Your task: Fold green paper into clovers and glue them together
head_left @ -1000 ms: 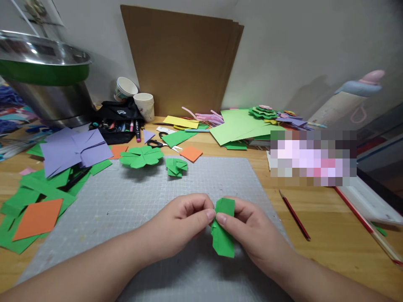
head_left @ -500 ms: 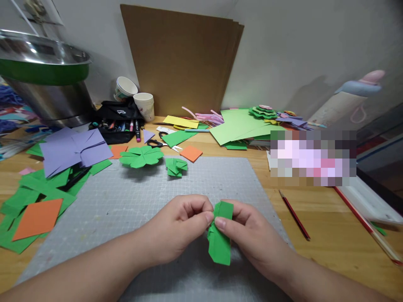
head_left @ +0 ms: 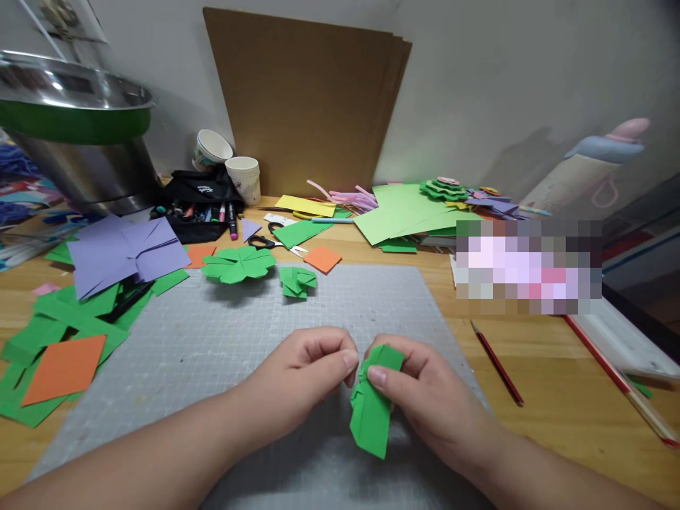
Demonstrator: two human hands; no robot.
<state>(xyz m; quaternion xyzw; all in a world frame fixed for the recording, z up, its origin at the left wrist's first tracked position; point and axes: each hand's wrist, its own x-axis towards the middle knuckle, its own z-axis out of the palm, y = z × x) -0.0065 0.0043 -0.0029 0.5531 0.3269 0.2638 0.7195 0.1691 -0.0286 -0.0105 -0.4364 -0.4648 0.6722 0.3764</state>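
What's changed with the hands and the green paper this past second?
The folded green paper has come nearer the person, its top now leaning right. The left hand has drawn slightly left, widening the gap to the right hand, which keeps hold of the paper. The scissors, pencil and mat stayed put.

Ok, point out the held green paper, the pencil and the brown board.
Held green paper (head_left: 374,415), head view: its lower half.
Pencil (head_left: 497,363), head view: middle of its shaft.
Brown board (head_left: 311,103), head view: middle of its front.
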